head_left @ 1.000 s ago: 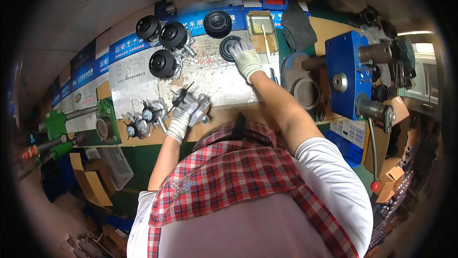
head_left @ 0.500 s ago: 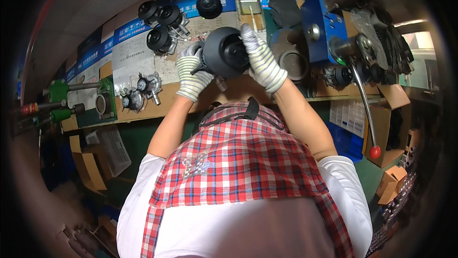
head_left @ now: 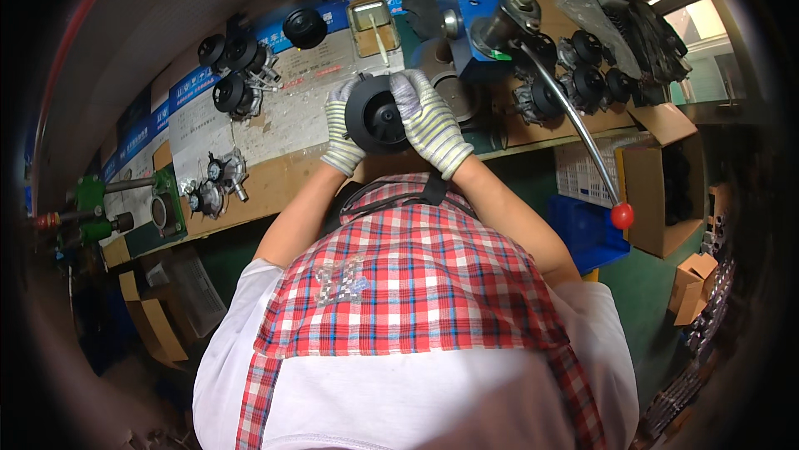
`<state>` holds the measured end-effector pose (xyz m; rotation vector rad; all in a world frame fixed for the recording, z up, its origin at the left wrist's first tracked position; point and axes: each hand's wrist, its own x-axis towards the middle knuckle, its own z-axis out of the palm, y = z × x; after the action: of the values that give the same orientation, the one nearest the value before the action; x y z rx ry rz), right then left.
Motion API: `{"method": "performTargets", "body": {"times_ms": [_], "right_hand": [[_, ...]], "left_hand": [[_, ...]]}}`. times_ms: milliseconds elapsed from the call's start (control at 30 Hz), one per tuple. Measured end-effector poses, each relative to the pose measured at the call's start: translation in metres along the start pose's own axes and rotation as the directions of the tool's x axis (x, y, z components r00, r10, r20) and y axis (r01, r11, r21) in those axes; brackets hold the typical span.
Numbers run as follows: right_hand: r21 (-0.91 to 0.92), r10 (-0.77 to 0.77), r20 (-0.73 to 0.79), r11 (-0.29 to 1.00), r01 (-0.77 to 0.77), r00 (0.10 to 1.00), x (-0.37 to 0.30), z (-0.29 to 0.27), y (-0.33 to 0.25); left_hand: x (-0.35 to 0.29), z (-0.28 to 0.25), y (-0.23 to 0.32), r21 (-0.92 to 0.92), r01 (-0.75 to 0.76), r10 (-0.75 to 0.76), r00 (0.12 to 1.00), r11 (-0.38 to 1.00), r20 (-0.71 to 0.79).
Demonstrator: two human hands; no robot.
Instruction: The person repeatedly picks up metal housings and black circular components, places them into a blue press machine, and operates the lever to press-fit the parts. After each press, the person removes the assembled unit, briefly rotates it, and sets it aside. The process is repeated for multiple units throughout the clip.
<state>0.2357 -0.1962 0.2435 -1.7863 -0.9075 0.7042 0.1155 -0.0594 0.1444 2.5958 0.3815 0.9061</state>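
Note:
A water pump with a wide black pulley (head_left: 367, 115) is held between my two gloved hands, over the near edge of the workbench (head_left: 287, 171). My left hand (head_left: 339, 135) grips its left side, with the fingertips mostly hidden behind the pulley. On the other side, my right hand (head_left: 432, 127) has its thumb over the pulley's hollow face and its fingers around the edge. That open face, with a hub in its middle, tilts up and to the right. Left of my hands lie two metal pumps (head_left: 218, 182) without large pulleys.
Several pumps with black pulleys (head_left: 237, 94) stand at the back left, near a loose black pulley (head_left: 305, 28). A tray with a brush (head_left: 372, 24) is behind my hands. At right is a blue press with a red-knobbed lever (head_left: 574, 113); a green clamp fixture (head_left: 164, 205) sits left.
My view has swung to the right, so the bench things sit farther left. Both hands still hold the pump, now tilted differently, with the right hand's thumb across the pulley's face.

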Motion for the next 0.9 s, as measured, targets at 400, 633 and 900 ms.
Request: {"method": "performTargets", "body": {"times_ms": [400,633,900], "right_hand": [[-0.869,0.103,0.442,0.297,0.397,0.891,0.063,-0.092,0.163],[-0.302,-0.006,0.065,0.953,0.025,0.998,0.118,-0.102,0.252],[-0.672,-0.072,-0.099,0.74,-0.013,0.992,0.099,-0.084,0.215]], "left_hand": [[0.033,0.111,0.023,0.118,0.298,-0.249,0.456,0.947,0.854],[0.054,0.162,0.029,0.145,0.169,-0.222,0.767,0.975,0.602],[0.057,0.206,0.019,-0.298,0.215,-0.111,0.937,0.93,0.332]]}}
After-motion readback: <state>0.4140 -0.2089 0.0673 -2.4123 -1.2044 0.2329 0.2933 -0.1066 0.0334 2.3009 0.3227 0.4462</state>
